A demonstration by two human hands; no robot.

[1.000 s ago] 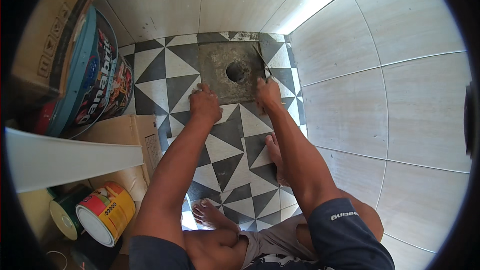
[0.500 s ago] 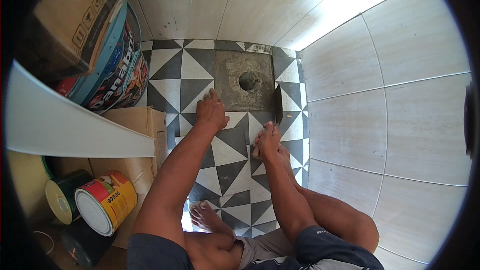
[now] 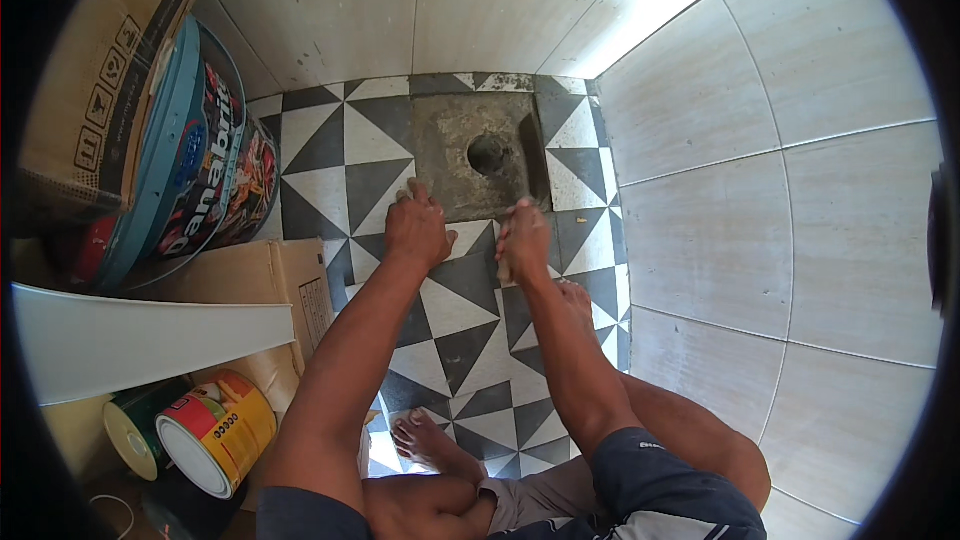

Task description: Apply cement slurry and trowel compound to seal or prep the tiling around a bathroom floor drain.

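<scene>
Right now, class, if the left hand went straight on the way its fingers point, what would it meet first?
The left hand would probably meet the left edge of the square cement patch first, though its height is hard to judge from this view.

Floor (image 3: 465,305): dark grey and white triangle tiles.
Rough grey-brown square patch (image 3: 440,160) at far side, tile strip between it and far wall; round hole (image 3: 489,154) near patch's middle. Small yellowish scrap (image 3: 582,221) on tile, right of patch's near edge. Two bare feet down: one right (image 3: 574,293), one nearer, left (image 3: 428,438). Carton (image 3: 240,275) on left side.
</scene>
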